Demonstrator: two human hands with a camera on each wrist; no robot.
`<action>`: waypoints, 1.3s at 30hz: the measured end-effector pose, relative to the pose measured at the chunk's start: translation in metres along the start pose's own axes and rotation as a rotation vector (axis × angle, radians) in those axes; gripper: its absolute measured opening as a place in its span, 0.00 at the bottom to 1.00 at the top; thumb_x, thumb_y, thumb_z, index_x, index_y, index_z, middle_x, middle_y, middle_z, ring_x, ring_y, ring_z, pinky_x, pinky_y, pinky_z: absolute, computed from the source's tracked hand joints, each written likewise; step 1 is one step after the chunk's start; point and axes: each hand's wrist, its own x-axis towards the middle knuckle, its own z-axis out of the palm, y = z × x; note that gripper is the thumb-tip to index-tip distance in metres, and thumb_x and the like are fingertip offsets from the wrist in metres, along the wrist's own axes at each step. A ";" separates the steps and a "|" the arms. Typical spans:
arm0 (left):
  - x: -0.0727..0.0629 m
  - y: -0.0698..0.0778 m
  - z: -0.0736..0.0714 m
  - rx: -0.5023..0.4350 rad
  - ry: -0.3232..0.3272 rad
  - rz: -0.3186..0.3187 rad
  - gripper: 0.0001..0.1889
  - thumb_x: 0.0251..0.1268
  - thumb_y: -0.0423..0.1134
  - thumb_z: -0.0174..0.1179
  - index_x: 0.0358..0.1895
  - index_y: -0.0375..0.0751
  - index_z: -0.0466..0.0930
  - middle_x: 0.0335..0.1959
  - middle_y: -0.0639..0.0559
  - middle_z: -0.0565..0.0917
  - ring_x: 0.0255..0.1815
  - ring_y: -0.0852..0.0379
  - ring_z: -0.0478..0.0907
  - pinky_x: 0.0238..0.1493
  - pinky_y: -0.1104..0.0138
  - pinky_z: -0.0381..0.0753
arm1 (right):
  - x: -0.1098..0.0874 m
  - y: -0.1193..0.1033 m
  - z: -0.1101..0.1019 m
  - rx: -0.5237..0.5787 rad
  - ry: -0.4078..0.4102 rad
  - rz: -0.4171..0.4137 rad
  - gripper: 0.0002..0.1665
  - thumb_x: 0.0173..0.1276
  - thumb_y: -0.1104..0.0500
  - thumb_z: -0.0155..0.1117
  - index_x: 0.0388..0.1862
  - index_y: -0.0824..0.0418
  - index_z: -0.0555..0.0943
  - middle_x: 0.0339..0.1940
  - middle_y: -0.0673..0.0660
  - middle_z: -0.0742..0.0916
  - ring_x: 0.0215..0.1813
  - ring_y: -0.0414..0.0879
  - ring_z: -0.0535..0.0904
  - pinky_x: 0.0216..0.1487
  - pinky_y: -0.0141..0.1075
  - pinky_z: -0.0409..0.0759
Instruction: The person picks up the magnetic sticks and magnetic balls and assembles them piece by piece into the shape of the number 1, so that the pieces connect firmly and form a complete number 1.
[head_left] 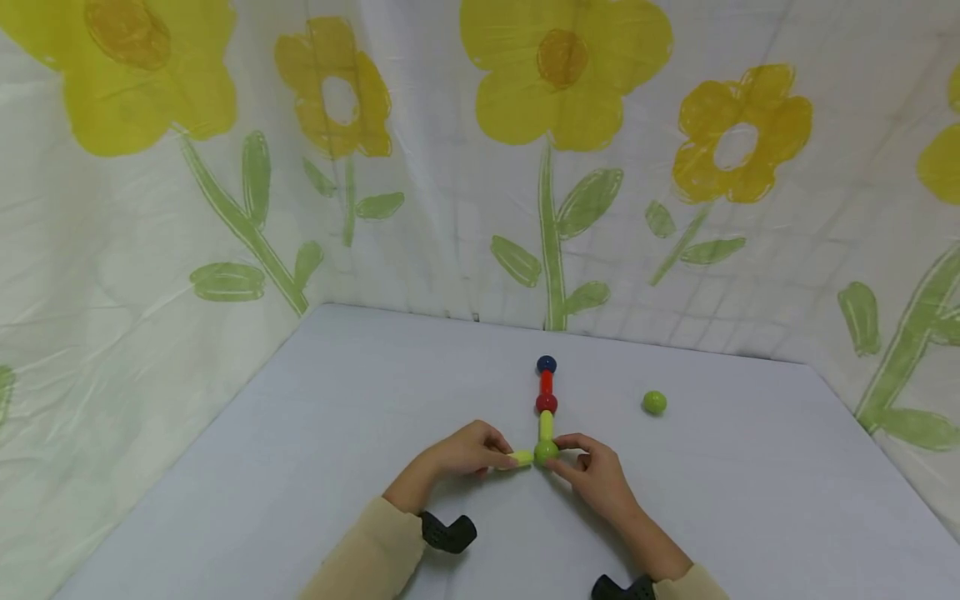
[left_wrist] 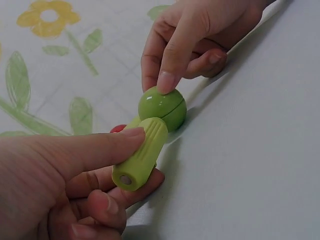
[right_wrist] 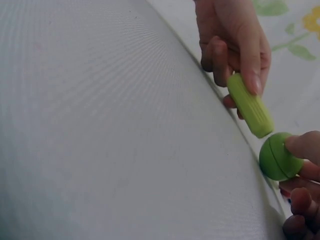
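Observation:
My left hand pinches a ribbed yellow-green rod between thumb and fingers. A small metal disc shows in the rod's near end in the left wrist view; its other end points at a green ball, with a narrow gap between them in the right wrist view. My right hand grips that ball from the right with thumb and fingers. From the ball a line runs away across the table: a second yellow-green rod, a red ball, a red rod and a dark blue ball.
A loose green ball lies to the right of the line. All of this is on a white table, with a flower-printed curtain hanging behind and beside it. Black wrist mounts sit at both cuffs.

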 end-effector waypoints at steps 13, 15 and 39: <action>0.000 0.004 0.005 -0.004 -0.009 -0.024 0.08 0.63 0.37 0.65 0.39 0.34 0.83 0.21 0.55 0.75 0.16 0.62 0.64 0.20 0.72 0.64 | 0.000 -0.001 -0.001 -0.001 -0.009 -0.004 0.16 0.59 0.64 0.73 0.46 0.64 0.84 0.43 0.56 0.86 0.16 0.36 0.60 0.19 0.27 0.58; -0.001 0.005 0.007 0.013 -0.018 -0.030 0.08 0.63 0.37 0.66 0.38 0.35 0.83 0.21 0.55 0.75 0.17 0.62 0.65 0.20 0.72 0.64 | 0.000 -0.001 -0.001 -0.002 -0.013 -0.005 0.16 0.59 0.64 0.73 0.46 0.64 0.84 0.44 0.56 0.86 0.16 0.36 0.60 0.19 0.27 0.58; -0.003 0.013 0.018 0.019 -0.043 -0.020 0.10 0.62 0.40 0.66 0.31 0.36 0.86 0.18 0.57 0.78 0.14 0.63 0.67 0.19 0.73 0.64 | 0.002 0.000 -0.003 0.030 -0.029 0.021 0.14 0.63 0.59 0.70 0.46 0.63 0.84 0.43 0.55 0.86 0.15 0.38 0.62 0.19 0.28 0.59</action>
